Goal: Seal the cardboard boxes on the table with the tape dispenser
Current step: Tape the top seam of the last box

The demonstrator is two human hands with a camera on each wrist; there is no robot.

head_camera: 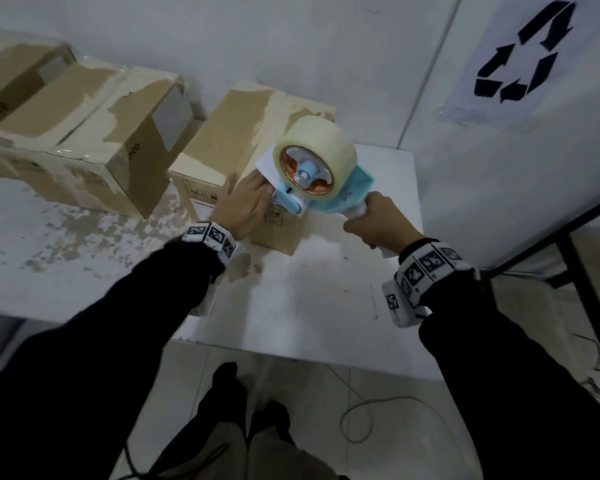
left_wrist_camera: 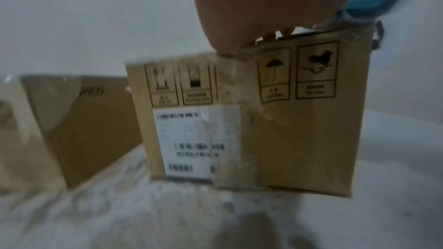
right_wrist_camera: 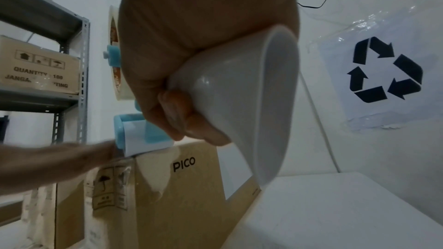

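Observation:
A small cardboard box (head_camera: 219, 140) stands near the back of the white table (head_camera: 326, 292); its front carries handling symbols and a white label (left_wrist_camera: 191, 139). My left hand (head_camera: 246, 199) lies flat with straight fingers on the box's near top edge. My right hand (head_camera: 368, 220) grips the white handle (right_wrist_camera: 239, 92) of a blue tape dispenser (head_camera: 312, 161) loaded with a clear tape roll. The dispenser's blue front end (right_wrist_camera: 139, 133) sits on the box's top edge, right beside my left fingertips (right_wrist_camera: 103, 149). Clear tape runs down the box's front face.
Two larger taped cardboard boxes (head_camera: 84, 133) sit to the left on the table. A white panel with a recycling sign (head_camera: 520, 53) stands at the right. A metal shelf holding a box (right_wrist_camera: 38, 65) is at the left, and a cable (head_camera: 378, 407) lies on the floor.

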